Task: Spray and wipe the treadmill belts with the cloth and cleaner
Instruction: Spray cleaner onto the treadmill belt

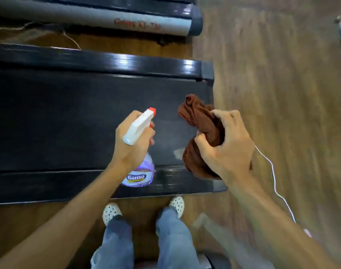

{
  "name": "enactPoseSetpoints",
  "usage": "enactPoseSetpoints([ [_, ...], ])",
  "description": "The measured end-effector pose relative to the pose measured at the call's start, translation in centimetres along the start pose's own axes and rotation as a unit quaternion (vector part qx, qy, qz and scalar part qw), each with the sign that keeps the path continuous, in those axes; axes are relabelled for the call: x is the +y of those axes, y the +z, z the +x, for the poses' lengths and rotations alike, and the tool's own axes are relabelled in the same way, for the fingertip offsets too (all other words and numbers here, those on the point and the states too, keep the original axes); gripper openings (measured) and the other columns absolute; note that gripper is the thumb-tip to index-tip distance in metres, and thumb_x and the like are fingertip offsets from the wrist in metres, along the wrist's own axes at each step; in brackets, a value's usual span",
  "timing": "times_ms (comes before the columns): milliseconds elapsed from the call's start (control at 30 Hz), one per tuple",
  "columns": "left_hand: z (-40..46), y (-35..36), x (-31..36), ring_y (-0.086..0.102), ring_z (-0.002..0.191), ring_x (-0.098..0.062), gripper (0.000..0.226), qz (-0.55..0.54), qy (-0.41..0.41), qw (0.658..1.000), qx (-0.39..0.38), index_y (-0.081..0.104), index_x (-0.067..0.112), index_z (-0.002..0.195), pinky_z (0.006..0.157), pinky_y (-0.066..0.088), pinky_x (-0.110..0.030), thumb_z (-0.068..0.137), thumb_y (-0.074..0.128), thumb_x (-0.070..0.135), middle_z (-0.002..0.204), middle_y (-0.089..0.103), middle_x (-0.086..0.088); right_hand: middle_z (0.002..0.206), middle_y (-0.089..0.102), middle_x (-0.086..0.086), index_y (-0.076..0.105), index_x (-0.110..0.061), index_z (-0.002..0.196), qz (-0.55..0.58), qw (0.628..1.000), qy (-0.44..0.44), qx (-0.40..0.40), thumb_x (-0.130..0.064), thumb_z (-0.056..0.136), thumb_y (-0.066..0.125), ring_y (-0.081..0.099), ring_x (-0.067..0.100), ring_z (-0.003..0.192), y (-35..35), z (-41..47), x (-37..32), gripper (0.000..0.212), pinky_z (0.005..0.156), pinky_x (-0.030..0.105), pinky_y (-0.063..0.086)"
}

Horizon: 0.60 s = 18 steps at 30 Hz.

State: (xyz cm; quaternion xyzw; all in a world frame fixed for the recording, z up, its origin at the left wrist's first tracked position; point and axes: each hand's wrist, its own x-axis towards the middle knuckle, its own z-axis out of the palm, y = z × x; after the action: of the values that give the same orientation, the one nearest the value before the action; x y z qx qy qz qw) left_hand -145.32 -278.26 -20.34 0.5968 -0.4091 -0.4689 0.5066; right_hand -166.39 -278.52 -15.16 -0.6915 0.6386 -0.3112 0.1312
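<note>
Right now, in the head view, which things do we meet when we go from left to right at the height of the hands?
Black treadmill belt → left hand holding the Ganso spray bottle → brown cloth → right hand gripping it → white cable → wooden floor.

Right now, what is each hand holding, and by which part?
The left hand grips the spray bottle at its neck, below the trigger head. The right hand grips the bunched brown cloth around its middle.

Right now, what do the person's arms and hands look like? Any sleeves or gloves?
Both arms are bare right up to the frame's edge, with no sleeves showing. The left hand and the right hand wear no gloves, and no rings, watch or bands show. Nothing is marked on them.
</note>
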Motion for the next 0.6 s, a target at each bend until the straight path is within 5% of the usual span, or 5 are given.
enactPoseSetpoints([
  [167,3.1,4.6,-11.2,0.044,0.06,-0.021,0.016,0.016,-0.059,0.994,-0.09,0.053,0.003,0.08,0.052,0.039,-0.046,0.076,0.062,0.015,0.073,0.052,-0.02,0.113,0.063,-0.005,0.067,-0.021,0.117,-0.029,0.996,0.078,0.019,-0.045,0.079,0.062,0.058,0.01,0.098,6.0,-3.2,6.9,0.046,0.078,0.01,0.035],
  [267,3.5,6.8,-18.6,0.038,0.055,-0.02,0.017,0.077,-0.096,0.986,-0.111,0.048,0.016,0.071,0.052,0.036,-0.042,0.074,0.061,0.026,0.06,0.045,0.002,0.113,0.063,-0.007,0.067,-0.022,0.117,-0.022,0.993,0.116,0.022,-0.044,0.079,0.061,0.059,0.01,0.101,9.3,-4.6,11.1,0.045,0.082,0.01,0.035],
  [400,5.7,4.9,-26.2,0.053,0.059,-0.028,0.025,0.202,-0.162,0.961,0.097,0.043,0.019,0.065,0.058,0.04,-0.036,0.071,0.054,0.04,0.062,0.05,0.006,0.113,0.061,-0.011,0.066,-0.025,0.118,-0.033,0.99,0.137,-0.003,-0.046,0.078,0.061,0.054,0.0,0.096,15.6,-5.6,13.8,0.045,0.079,0.013,0.034],
  [500,9.2,-2.4,-30.5,0.067,0.088,-0.038,0.034,0.217,-0.3,0.867,0.335,0.06,0.018,0.076,0.08,0.055,-0.042,0.073,0.051,0.051,0.086,0.068,-0.008,0.114,0.06,-0.013,0.065,-0.027,0.118,-0.029,0.99,0.134,-0.027,-0.047,0.079,0.061,0.054,-0.003,0.098,21.2,-5.8,13.1,0.044,0.08,0.01,0.037],
  [600,12.3,-11.8,-33.6,0.066,0.071,-0.031,0.021,0.138,-0.278,0.893,0.325,0.067,0.034,0.074,0.076,0.059,-0.047,0.069,0.053,0.049,0.08,0.068,-0.002,0.114,0.059,-0.015,0.065,-0.03,0.118,-0.013,0.992,0.111,-0.065,-0.047,0.077,0.061,0.059,0.003,0.098,28.9,-5.3,10.0,0.045,0.081,0.021,0.046],
])
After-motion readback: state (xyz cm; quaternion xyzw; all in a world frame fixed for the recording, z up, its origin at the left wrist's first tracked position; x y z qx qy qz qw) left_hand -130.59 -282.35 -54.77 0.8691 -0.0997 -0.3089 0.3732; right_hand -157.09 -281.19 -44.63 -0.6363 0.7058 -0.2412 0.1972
